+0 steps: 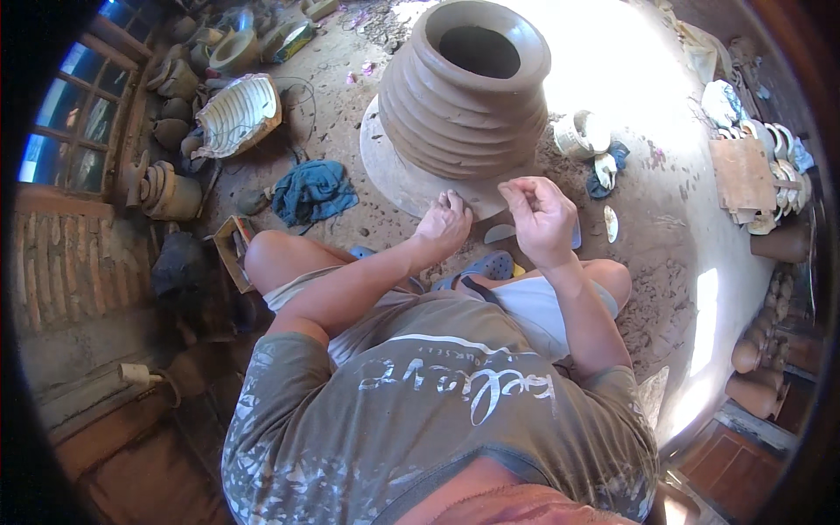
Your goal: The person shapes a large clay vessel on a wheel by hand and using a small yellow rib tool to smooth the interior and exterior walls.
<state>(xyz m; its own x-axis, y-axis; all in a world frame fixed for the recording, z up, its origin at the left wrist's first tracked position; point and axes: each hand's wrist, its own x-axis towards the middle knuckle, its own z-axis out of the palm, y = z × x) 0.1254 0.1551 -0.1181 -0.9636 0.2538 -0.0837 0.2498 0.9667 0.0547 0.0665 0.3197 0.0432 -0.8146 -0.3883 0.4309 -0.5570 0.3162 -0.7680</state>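
A large unfired clay pot (464, 118) with horizontal ridges and a wide round mouth stands on a pale round wheel head (385, 179) in front of me. My left hand (444, 226) is at the near edge of the wheel head, below the pot, with bent, slightly separated fingers and nothing visible in it. Just right of it, my right hand (542, 219) is raised over the wheel's near right edge, thumb and index finger pinched together; whatever is between them is too small to make out. A thin pale curved piece (500, 233) lies below my hands.
Left are a blue cloth (313, 192), a ribbed plaster mould (240, 116), a cardboard box (232, 249) and stacked pots under a window. Right are a pale bucket (582, 135), rags, an oval pale piece (611, 223) and shelved pottery (770, 249). My crossed legs and sandals are below.
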